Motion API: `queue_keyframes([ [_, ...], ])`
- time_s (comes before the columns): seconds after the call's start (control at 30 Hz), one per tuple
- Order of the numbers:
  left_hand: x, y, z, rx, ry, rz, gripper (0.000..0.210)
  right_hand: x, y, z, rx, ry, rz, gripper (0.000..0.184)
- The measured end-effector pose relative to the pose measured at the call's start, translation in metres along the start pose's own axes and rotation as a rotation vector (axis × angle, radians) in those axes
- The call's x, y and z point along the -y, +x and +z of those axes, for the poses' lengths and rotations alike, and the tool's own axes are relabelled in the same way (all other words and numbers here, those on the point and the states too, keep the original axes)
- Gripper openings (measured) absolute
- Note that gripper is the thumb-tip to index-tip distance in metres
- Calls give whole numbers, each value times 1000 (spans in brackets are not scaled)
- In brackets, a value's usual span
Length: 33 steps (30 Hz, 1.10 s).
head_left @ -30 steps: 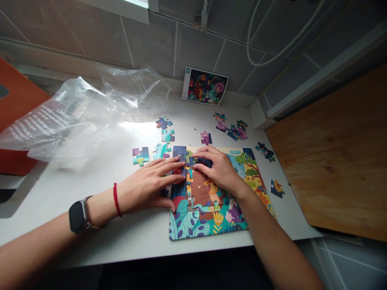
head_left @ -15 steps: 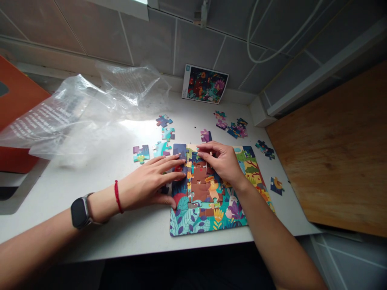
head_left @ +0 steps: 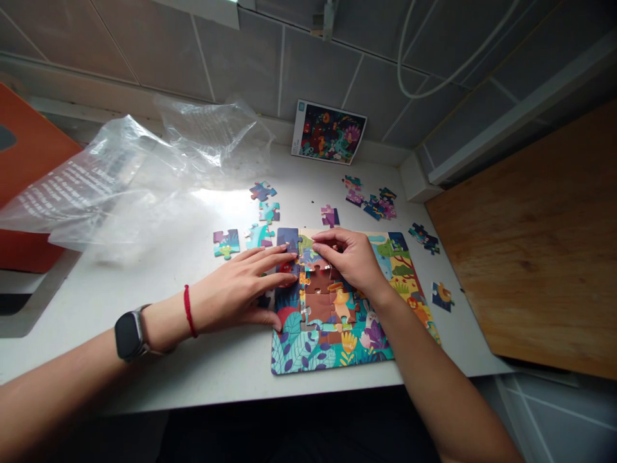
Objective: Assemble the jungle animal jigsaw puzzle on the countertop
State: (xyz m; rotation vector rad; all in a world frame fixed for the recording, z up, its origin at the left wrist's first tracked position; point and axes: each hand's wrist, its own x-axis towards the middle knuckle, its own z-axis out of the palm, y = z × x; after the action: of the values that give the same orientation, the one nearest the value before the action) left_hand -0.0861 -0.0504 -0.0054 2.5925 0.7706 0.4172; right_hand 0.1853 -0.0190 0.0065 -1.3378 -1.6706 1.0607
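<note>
A colourful jigsaw puzzle [head_left: 308,354], partly assembled, lies flat on its board near the front edge of the white counter. My left hand [head_left: 241,283] rests with fingers stretched out over the puzzle's left side, fingertips touching the purple-blue pieces. Over the upper middle of the puzzle, my right hand [head_left: 349,257] pinches a puzzle piece [head_left: 313,257] between thumb and fingers; the piece looks tilted and is partly hidden. Brown pieces [head_left: 321,308] lie joined just below it. Behind the board, a loose purple piece [head_left: 330,216] lies on the counter.
Further loose pieces lie at the left [head_left: 226,243], at the back right [head_left: 376,204] and beside the board's right edge [head_left: 442,296]. A picture card [head_left: 329,133] leans on the tiled wall. Clear plastic bags [head_left: 130,173] cover the left rear. A wooden board [head_left: 530,244] stands at right.
Between my right fingers, the piece has tilted up from the puzzle surface, showing a lighter patterned face. My left hand has stayed in place.
</note>
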Motion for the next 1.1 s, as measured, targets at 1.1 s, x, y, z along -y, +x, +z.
queue_keyframes([
  [1.1,-4,4,-1,11,58,8,63,12,-8,-10,295,-662,-386,38],
])
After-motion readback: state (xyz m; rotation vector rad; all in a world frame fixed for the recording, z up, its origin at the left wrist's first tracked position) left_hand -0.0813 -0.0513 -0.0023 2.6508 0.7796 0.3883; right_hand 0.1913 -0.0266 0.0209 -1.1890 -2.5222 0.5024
